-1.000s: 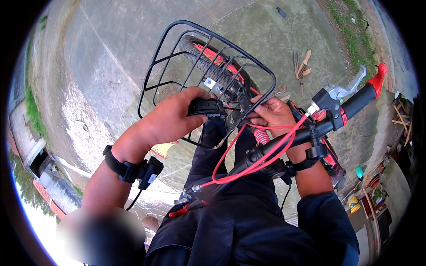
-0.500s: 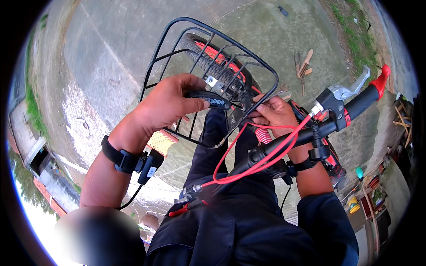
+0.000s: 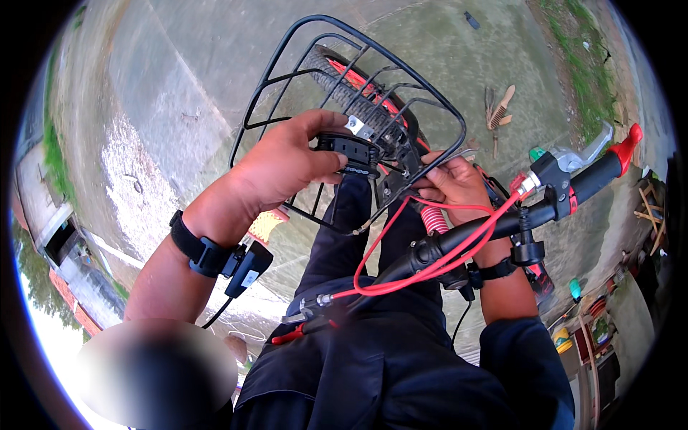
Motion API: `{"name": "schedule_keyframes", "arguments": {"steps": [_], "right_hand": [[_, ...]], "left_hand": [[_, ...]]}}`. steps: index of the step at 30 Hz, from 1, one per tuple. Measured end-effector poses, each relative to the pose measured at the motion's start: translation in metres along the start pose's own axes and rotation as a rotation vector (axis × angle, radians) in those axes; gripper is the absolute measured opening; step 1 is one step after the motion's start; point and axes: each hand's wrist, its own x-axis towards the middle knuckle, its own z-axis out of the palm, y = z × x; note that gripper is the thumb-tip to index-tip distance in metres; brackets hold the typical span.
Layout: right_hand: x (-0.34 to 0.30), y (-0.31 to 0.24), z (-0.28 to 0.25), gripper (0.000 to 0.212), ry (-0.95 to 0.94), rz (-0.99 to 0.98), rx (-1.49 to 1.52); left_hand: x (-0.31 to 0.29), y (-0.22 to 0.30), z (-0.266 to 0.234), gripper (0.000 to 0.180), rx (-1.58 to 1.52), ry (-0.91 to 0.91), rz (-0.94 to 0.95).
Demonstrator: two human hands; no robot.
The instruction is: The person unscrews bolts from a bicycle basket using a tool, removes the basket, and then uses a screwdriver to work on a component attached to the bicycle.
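My left hand (image 3: 283, 161) reaches inside a black wire bicycle basket (image 3: 301, 79) and grips a small black round lamp-like part (image 3: 352, 153) at the basket's back wall. On the other side of that wall my right hand (image 3: 453, 185) pinches something small at the mounting bracket (image 3: 390, 183); what it holds is hidden by the fingers. The black handlebar (image 3: 494, 226) with red cables (image 3: 401, 269) crosses over my right wrist. A red and black grip with brake lever (image 3: 598, 168) sits at the right.
The front tyre (image 3: 344, 93) and red fender show through the basket. A red coil spring (image 3: 433, 221) is below my right hand. Wooden-handled tools (image 3: 498, 115) lie on the concrete ground. Clutter and containers (image 3: 580, 322) stand at the lower right.
The basket and my left hand have shifted slightly up and right in view. My left hand keeps its grip on the black part; the right hand stays at the bracket.
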Motion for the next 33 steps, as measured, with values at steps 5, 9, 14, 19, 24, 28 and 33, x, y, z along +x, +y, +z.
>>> {"name": "schedule_keyframes", "arguments": {"steps": [5, 9, 14, 19, 24, 28, 33], "right_hand": [[-0.003, -0.003, 0.005, 0.02, 0.04, 0.001, -0.028], [-0.003, -0.004, 0.005, 0.019, 0.011, -0.006, 0.009], [-0.003, -0.004, 0.003, 0.019, 0.014, 0.007, 0.008], [-0.001, 0.0, -0.001, 0.02, 0.008, 0.009, 0.01], [-0.002, -0.002, 0.002, 0.02, 0.003, 0.001, 0.007], [-0.003, -0.002, 0.002, 0.02, 0.02, 0.006, -0.016], [-0.003, -0.003, 0.002, 0.02, 0.02, 0.002, -0.014]], "left_hand": [[0.009, -0.005, -0.009, 0.054, 0.243, -0.057, 0.06], [0.012, -0.007, -0.011, 0.052, 0.405, -0.059, 0.189], [0.018, 0.004, -0.004, 0.044, 0.718, -0.016, 0.461], [0.027, -0.002, -0.003, 0.04, 0.741, 0.02, 0.598], [0.012, 0.007, 0.001, 0.039, 0.691, 0.02, 0.489], [0.008, 0.007, 0.001, 0.035, 0.286, -0.021, 0.264], [0.012, -0.001, 0.001, 0.036, 0.347, 0.038, 0.25]]}}
